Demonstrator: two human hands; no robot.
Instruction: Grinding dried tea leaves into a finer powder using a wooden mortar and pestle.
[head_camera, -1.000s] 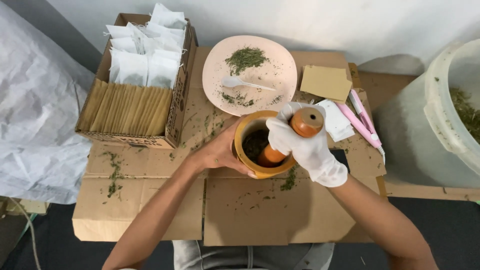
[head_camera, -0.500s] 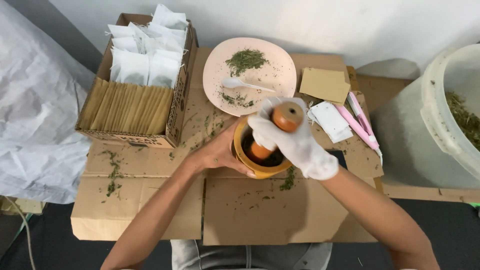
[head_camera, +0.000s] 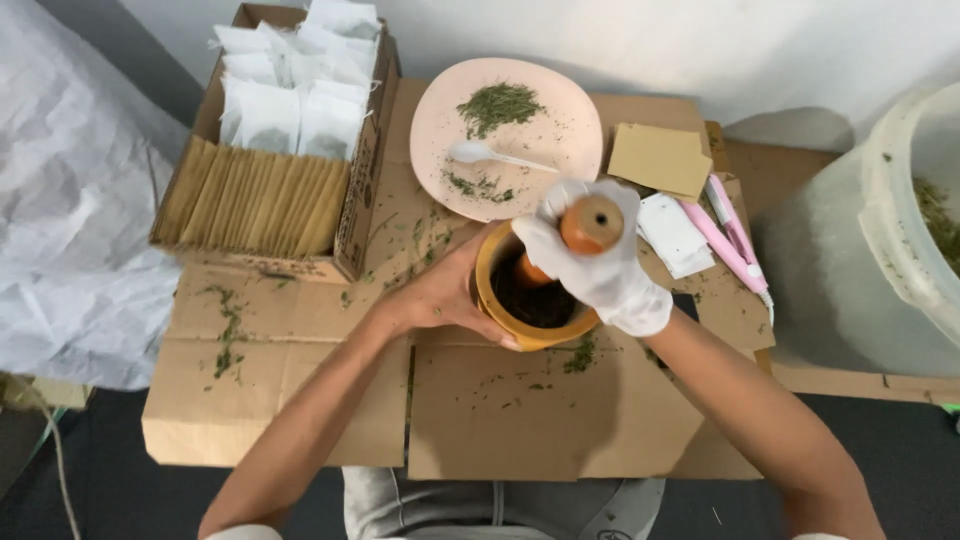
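Note:
A wooden mortar (head_camera: 530, 322) stands on the flattened cardboard (head_camera: 520, 420) with dark ground material inside. My bare left hand (head_camera: 440, 295) cups its left side. My right hand (head_camera: 590, 262), in a white glove, grips an orange wooden pestle (head_camera: 590, 224) whose lower end is down in the mortar. Just behind the mortar a pink plate (head_camera: 560, 150) carries dried green herb bits and a white plastic spoon (head_camera: 490, 155).
A cardboard box (head_camera: 355, 215) at back left holds brown envelopes and white sachets. A tan envelope (head_camera: 660, 158), a white sachet (head_camera: 675, 232) and a pink tool (head_camera: 735, 240) lie at right. A large white bucket (head_camera: 900, 240) stands far right. Crumpled white sheeting (head_camera: 70, 220) lies at left.
The pestle's top has swung from the right toward the left over the mortar, and my gloved hand moved with it. My left hand stays on the mortar.

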